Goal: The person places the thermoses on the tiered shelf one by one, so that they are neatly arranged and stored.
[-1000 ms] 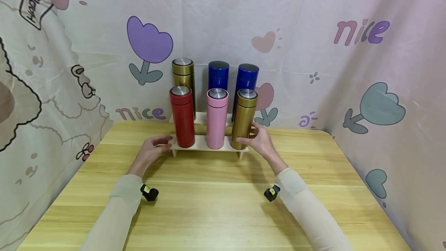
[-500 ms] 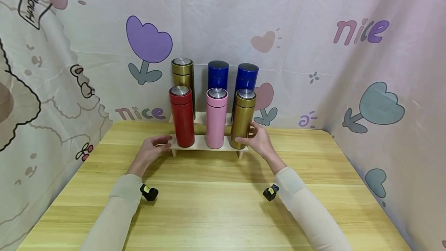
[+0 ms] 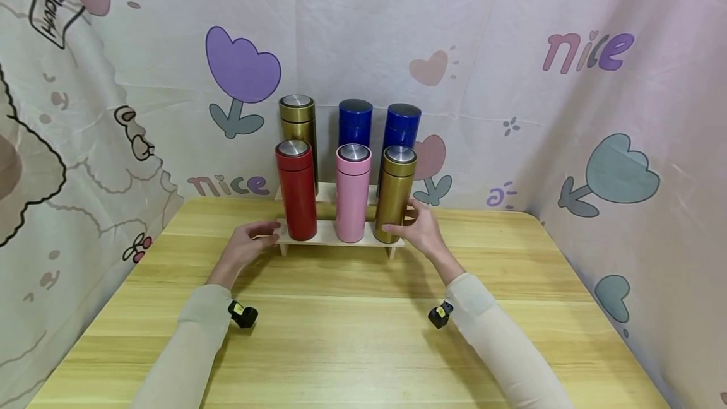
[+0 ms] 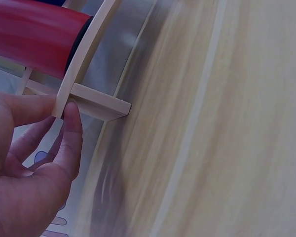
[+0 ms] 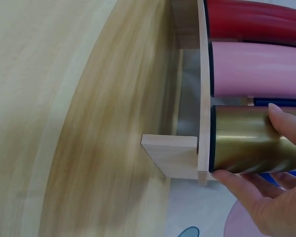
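A pale wooden two-tier rack stands on the table with thermos bottles upright on both tiers. On its front tier are a red thermos, a pink thermos and a gold thermos, left to right. My left hand pinches the left end of that tier, thumb and index finger on either side of the board in the left wrist view. With my right hand I hold the gold thermos low down, the thumb across its side and a fingertip right at its base.
Behind, on the rear tier, stand another gold thermos and two blue thermoses, partly hidden by the front row. A patterned cloth hangs close behind the rack. The wooden table stretches toward me.
The front gold thermos has shifted slightly left toward the pink one, my right hand moving with it. My left hand has stayed at the end of the tier.
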Tool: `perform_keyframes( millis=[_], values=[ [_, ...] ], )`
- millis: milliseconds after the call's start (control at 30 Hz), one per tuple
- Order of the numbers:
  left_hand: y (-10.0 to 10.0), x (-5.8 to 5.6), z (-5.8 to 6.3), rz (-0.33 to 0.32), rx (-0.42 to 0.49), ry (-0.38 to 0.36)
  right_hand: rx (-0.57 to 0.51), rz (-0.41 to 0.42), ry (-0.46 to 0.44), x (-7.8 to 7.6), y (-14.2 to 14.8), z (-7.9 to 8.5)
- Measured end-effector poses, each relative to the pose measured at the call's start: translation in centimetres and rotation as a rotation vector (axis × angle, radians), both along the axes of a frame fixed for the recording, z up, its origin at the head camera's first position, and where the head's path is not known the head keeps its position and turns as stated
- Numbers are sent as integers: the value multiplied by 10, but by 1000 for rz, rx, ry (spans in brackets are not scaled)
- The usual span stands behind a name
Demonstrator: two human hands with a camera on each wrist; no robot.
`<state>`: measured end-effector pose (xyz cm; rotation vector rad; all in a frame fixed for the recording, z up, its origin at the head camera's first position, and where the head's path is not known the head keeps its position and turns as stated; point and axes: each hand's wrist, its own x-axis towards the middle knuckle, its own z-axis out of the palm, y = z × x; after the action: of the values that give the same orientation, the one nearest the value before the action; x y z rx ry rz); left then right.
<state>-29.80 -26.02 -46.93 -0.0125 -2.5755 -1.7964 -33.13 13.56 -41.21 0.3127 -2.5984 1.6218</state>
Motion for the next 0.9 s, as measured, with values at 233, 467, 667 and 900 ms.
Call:
perform_keyframes(
  millis=[233,467,667,900],
  values=[
    [1,-1,0,-6,24,-11,18,-15,-3,0,-1,-1],
    [1,1,1,-5,-5,-4,32,-25,-4,1,-1,-2],
    [-2,7,7,-8,-20,10,44,-32,9,1,-7,-5],
    [0,1,2,-12,-20,11,34,-41,4,3,-3,-3]
  ],
)
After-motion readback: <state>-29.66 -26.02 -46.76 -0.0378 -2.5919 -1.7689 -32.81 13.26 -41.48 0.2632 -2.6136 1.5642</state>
